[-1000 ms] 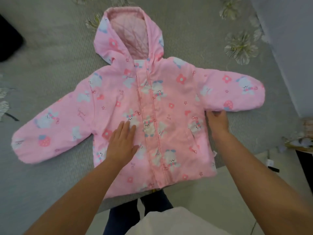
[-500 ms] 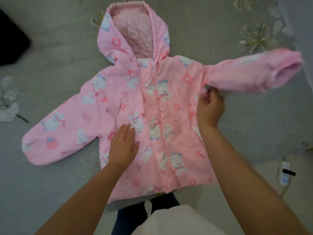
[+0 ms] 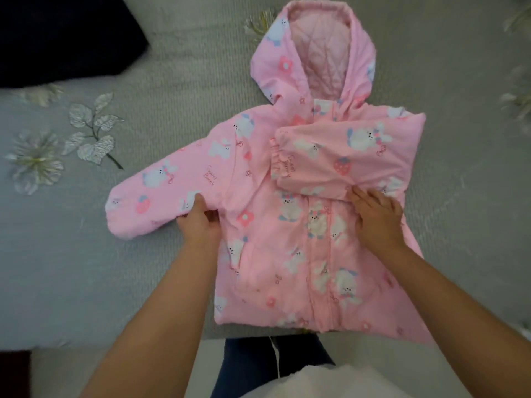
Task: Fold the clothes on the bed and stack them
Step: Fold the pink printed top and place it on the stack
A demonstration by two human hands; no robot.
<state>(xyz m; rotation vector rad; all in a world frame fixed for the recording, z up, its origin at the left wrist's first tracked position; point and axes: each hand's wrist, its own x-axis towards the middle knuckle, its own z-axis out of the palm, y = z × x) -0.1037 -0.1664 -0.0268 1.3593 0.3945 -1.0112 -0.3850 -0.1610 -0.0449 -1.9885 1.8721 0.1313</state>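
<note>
A pink hooded jacket printed with white bunnies, flowers and strawberries lies face up on the bed, its hem at the bed's near edge and its hood spread open away from the person, showing quilted pink lining. The sleeve on the right is folded across the chest, its gathered cuff reaching about the front closure; it hides the upper chest beneath it. The other sleeve stretches out to the left on the bedcover. The jacket's lower right corner is hidden behind the right forearm.

The left hand grips the fabric at the base of the outstretched sleeve, thumb on top and fingers curled beneath, where they cannot be seen. The right hand lies flat with fingers straight, pressing on the lower edge of the folded sleeve and holding nothing.

The bedcover is grey and textured, with silvery leaf and flower embroidery to the left of the jacket; more of it at the right edge is blurred. A dark object lies at the upper left, cut off by the frame and too dim to identify. At the bottom, dark trousers and a pale garment of the person show, partly cut off.
</note>
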